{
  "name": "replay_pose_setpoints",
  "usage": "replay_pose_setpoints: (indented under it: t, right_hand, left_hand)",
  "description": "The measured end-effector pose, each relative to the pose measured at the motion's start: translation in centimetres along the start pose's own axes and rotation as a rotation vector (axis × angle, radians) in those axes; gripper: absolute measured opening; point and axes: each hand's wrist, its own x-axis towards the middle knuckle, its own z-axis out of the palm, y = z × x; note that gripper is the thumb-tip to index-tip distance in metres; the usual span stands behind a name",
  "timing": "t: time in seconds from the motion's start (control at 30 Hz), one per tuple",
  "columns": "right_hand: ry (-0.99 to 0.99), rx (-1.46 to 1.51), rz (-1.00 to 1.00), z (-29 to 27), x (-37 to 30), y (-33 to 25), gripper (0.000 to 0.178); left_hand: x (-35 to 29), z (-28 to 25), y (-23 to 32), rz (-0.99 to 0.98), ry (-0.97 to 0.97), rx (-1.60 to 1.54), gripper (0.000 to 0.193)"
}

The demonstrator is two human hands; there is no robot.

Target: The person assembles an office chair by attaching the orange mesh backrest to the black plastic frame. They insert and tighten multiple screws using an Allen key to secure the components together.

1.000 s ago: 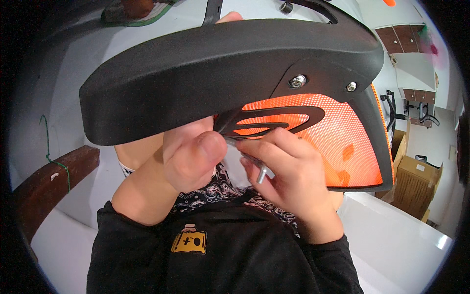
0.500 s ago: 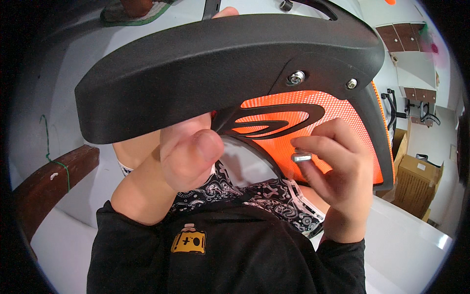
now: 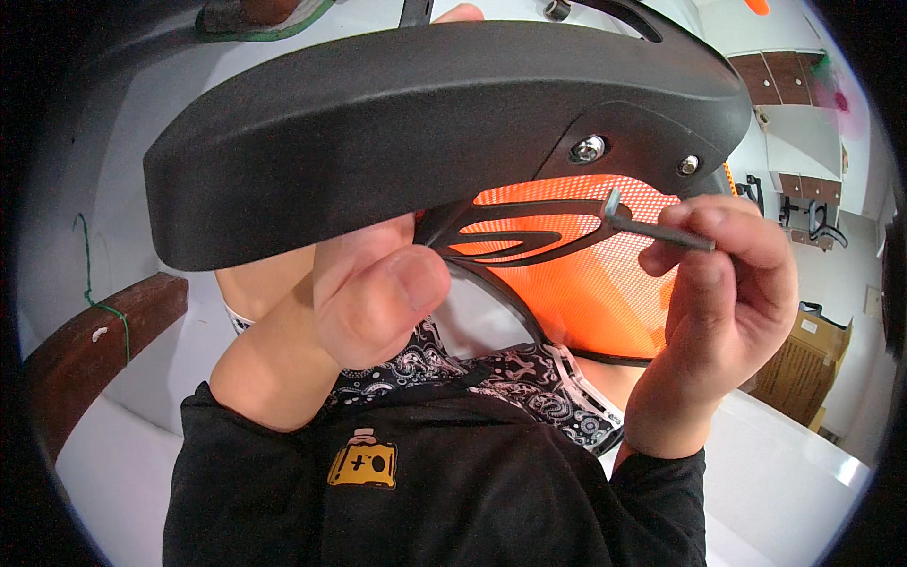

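Observation:
A black plastic chair armrest [image 3: 378,123] spans the view, joined to an orange mesh backrest [image 3: 586,293]. Two silver bolts, a larger one [image 3: 588,148] and a smaller one [image 3: 689,165], sit in recesses at the armrest's right end. Under the armrest's lower edge my left hand [image 3: 383,298] is closed around it; the thumb shows, and most fingers are hidden behind. A fingertip [image 3: 460,12] appears above the top edge. My right hand [image 3: 732,293] pinches an L-shaped hex key [image 3: 661,231] between thumb and fingers, its bent end below the larger bolt and apart from it.
A curved brown wooden arm [image 3: 113,331] with green string tied on is at left. Cardboard boxes [image 3: 803,364] stand at right, with brown-doored cabinets [image 3: 779,77] beyond. A small dark cylindrical part [image 3: 557,10] lies past the armrest. My lap is beneath the chair.
My right hand has moved right and up, and the hex key has turned so its length shows. The armrest has shifted slightly; my left hand stays at it.

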Motion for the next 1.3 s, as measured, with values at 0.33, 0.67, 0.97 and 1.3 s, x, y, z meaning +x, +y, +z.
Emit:
replay_pose_setpoints:
  t: [0.33,0.67,0.97,1.3]
  right_hand:
    - [0.094,0.282,0.087,1.7,0.9,0.4,0.021]
    - [0.122,0.211,0.045,1.9,1.2,0.5,0.021]
    - [0.165,0.147,0.028,2.2,1.3,0.5,0.02]
    - [0.202,0.059,0.027,2.2,1.0,0.3,0.017]
  left_hand:
    - [-0.2,0.0,0.1,0.013,-0.003,-0.01,0.069]
    - [-0.1,0.1,0.1,0.022,-0.015,-0.028,0.071]
    - [0.0,0.0,0.3,0.034,-0.017,-0.03,0.073]
    - [0.2,0.1,0.2,0.025,-0.002,-0.035,0.074]
